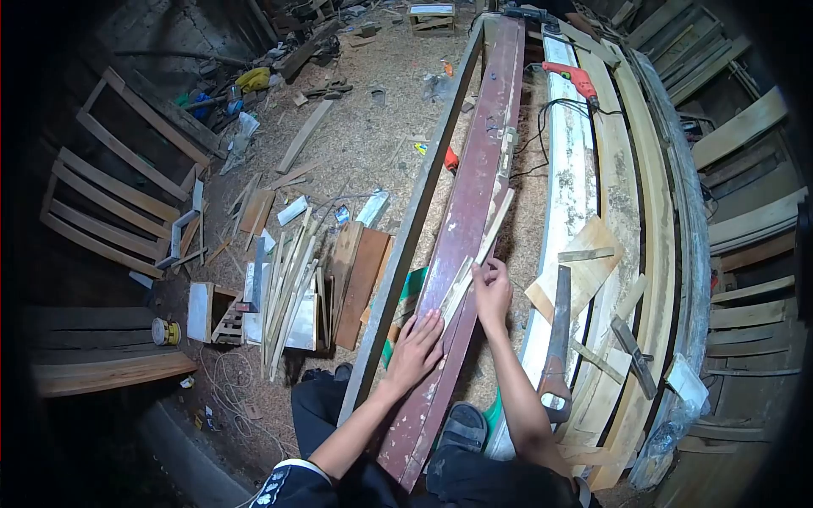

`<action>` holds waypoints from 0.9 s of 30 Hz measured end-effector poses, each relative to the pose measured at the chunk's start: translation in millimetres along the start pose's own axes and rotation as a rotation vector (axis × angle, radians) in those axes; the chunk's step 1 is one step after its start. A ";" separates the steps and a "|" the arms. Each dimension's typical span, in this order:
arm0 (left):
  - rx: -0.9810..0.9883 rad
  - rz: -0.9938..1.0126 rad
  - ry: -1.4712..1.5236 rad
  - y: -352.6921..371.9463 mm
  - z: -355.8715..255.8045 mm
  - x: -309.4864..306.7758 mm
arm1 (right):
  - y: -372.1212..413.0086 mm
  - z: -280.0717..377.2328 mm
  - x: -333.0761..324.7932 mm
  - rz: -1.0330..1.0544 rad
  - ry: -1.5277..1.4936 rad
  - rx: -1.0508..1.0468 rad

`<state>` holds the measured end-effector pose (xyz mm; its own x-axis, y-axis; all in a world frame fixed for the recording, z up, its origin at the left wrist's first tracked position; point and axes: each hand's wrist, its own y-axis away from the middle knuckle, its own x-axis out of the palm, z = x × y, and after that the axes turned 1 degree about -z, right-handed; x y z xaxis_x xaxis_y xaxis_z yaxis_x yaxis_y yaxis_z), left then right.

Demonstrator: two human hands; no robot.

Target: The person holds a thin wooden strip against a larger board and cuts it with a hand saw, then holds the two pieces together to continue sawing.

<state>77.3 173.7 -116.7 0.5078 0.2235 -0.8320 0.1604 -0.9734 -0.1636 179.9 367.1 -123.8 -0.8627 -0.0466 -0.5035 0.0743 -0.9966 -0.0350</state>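
Wooden strip (496,225), pale and thin, lies slantwise along the maroon plank (471,201), in the middle of the frame. The right hand (493,296) looks pinched on it near its lower part, with the fingers curled in. The left hand (412,351) is spread flat on the plank, lower down, with its fingertips by the low end of the pale wood (it presses more than it grips).

I think the strip is light and a bit bendy, and it could snap if bent hard. Raw wood should not be slippery, but splinters may poke. Its long edges, held near the middle, seem the best place to take hold. The plank looks heavy and stiff.

Some things are hard to see. The right hand covers part of the strip, so I cannot tell if it is one piece or two. The right thumb is hard to make out. The plank's bottom end is partly hidden by the left arm and dark clothes.
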 end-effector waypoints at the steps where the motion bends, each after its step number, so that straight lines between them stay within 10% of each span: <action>1: 0.013 0.029 0.046 2.6 2.6 -1.9 | -5.2 -7.5 0.7 0.014 -0.070 0.068; 11: 0.093 0.127 0.171 -14.2 13.7 -33.3 | -17.8 -36.3 -39.1 0.302 -0.563 0.389; 27: -0.041 -0.077 -0.052 -130.6 3.2 23.1 | 36.7 -29.3 -110.6 0.034 -0.742 0.339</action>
<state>65.4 305.8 -116.3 0.4487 0.2935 -0.8441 0.2324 -0.9504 -0.2070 292.6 337.7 -94.7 -0.9782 0.0082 0.2076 0.0541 -0.9546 0.2929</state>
